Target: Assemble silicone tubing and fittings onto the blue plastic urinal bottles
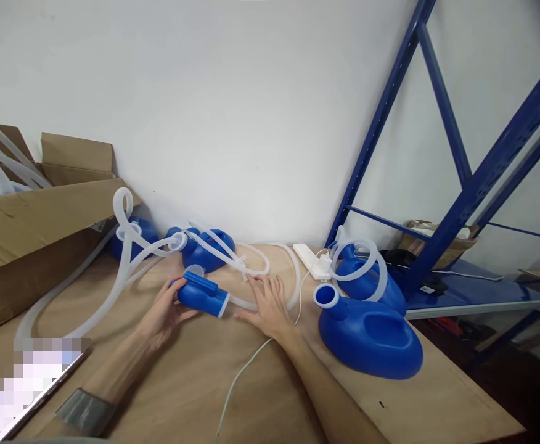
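Pinching the smooth, rounded blue plastic piece in your left hand, you spread your right hand over curved, translucent tubing.

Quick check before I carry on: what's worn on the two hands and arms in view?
The left hand and right hand wear no gloves. A wide, plain grey band wraps the left forearm; the visible right forearm has no sleeve or band.

Even light brightens the wall, darkness lies beneath the blue shelf, and blocky pixels hide the lower-left corner.
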Demonstrator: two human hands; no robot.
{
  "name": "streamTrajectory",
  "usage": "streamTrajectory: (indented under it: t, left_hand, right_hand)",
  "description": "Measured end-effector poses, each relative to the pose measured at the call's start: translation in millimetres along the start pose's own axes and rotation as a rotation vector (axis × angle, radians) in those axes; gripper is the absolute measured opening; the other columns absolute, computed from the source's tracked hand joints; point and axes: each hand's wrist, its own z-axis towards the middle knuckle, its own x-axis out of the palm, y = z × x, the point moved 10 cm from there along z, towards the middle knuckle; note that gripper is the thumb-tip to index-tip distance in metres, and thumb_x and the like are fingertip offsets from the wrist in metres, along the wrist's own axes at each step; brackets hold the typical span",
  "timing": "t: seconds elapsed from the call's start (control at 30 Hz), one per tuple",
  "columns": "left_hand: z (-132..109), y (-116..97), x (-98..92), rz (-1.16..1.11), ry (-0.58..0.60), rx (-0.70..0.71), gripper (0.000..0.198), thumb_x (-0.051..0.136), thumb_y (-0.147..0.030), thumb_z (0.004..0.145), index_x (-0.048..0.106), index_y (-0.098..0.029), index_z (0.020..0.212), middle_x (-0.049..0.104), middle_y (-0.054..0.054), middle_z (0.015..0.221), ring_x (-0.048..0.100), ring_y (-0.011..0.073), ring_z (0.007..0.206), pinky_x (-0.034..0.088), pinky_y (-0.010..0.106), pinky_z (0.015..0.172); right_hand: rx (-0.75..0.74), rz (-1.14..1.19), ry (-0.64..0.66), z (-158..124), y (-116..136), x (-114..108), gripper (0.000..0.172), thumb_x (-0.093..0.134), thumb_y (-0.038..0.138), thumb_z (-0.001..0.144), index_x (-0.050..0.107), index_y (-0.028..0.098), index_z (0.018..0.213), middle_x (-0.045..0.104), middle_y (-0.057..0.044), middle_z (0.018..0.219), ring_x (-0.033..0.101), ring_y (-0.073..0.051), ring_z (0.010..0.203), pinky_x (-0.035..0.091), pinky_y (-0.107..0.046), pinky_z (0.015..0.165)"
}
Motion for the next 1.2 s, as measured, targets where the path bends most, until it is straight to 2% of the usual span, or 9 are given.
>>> streamTrajectory:
  t: [0.13,0.3,0.4,0.53,0.63,0.8,1.07,1.13,1.2]
  left_hand:
    - [-11.6,24.4,19.3,-0.071,0.067,-0.138,0.037,0.062,-0.034,0.098,0.058,-0.019,0.132,0.076,0.013,0.109,0.078,0.0228,0.090,0.067,0.034,0.080]
    - [-1.3,38.7,31.3,0.288,0.264,-0.028,0.053,0.068,-0.062,0.087,0.068,-0.021,0.120,0.075,0.018,0.120,0.072,0.0355,0.113,0.066,0.044,0.084]
    - [17.3,11.5,14.7,0.462,0.154,0.187,0.051,0.056,-0.063,0.088,0.070,-0.019,0.109,0.074,0.019,0.116,0.069,0.0388,0.116,0.063,0.048,0.085]
    - [32.0,-42.3,-3.6,0.777,-0.098,0.508,0.047,0.066,-0.042,0.078,0.064,-0.020,0.120,0.062,0.019,0.137,0.047,0.0426,0.141,0.041,0.058,0.114]
    - [43.4,-50.9,6.8,0.966,-0.068,0.604,0.050,0.072,-0.031,0.070,0.066,-0.023,0.120,0.061,0.017,0.140,0.042,0.0440,0.143,0.028,0.059,0.121]
    - [52.3,-37.2,23.0,1.173,0.005,0.651,0.045,0.073,-0.039,0.075,0.070,-0.025,0.118,0.068,0.018,0.119,0.064,0.0455,0.115,0.040,0.058,0.108]
    - [-4.4,-93.3,11.1,0.913,-0.338,0.883,0.046,0.056,-0.051,0.091,0.062,-0.022,0.126,0.067,0.010,0.105,0.066,0.0332,0.095,0.048,0.037,0.086]
    - [-19.7,-93.7,26.3,0.838,-0.220,0.892,0.049,0.050,-0.049,0.092,0.061,-0.024,0.132,0.067,0.006,0.096,0.064,0.0268,0.079,0.049,0.035,0.082]
    - [-34.7,-82.2,59.3,0.816,0.071,0.891,0.052,0.052,-0.050,0.089,0.064,-0.025,0.133,0.069,0.005,0.095,0.062,0.0246,0.075,0.050,0.034,0.081]
  right_hand:
    - [-0.021,0.453,-0.101,-3.2,32.7,-4.5,0.116,0.079,0.077,0.071,0.034,0.023,0.163,0.049,-0.018,0.156,0.044,-0.040,0.144,0.025,-0.064,0.124]
    - [0.424,1.323,-0.326,-8.9,7.6,11.5,0.094,0.078,0.057,0.083,0.035,0.025,0.160,0.057,-0.014,0.151,0.057,-0.031,0.137,0.050,-0.047,0.112]
    - [0.611,1.554,-0.416,-11.4,-10.4,18.5,0.088,0.083,0.055,0.076,0.045,0.025,0.150,0.072,-0.010,0.131,0.069,-0.029,0.121,0.058,-0.042,0.101]
    - [0.737,1.661,-0.325,-11.4,-16.5,32.1,0.073,0.079,0.068,0.074,0.063,0.019,0.126,0.078,-0.011,0.112,0.076,-0.032,0.104,0.065,-0.040,0.079]
    - [0.722,1.661,-0.231,-10.8,-9.7,42.2,0.070,0.077,0.073,0.074,0.069,0.018,0.118,0.078,-0.011,0.114,0.074,-0.032,0.108,0.064,-0.041,0.085]
    - [0.428,1.408,-0.170,-4.4,11.4,27.9,0.067,0.086,0.057,0.072,0.070,0.022,0.127,0.074,-0.008,0.127,0.069,-0.029,0.119,0.054,-0.043,0.107]
    - [0.332,0.837,-0.425,-13.2,10.8,-24.1,0.058,0.083,0.040,0.080,0.065,0.024,0.132,0.066,-0.010,0.126,0.065,-0.027,0.118,0.053,-0.040,0.105]
    - [0.305,0.807,-0.425,-13.4,13.9,-27.8,0.057,0.081,0.041,0.081,0.064,0.024,0.133,0.065,-0.010,0.126,0.065,-0.027,0.118,0.053,-0.040,0.104]
    - [0.223,0.792,-0.407,-12.7,23.1,-31.3,0.056,0.079,0.042,0.082,0.063,0.024,0.133,0.066,-0.010,0.125,0.066,-0.028,0.116,0.053,-0.041,0.104]
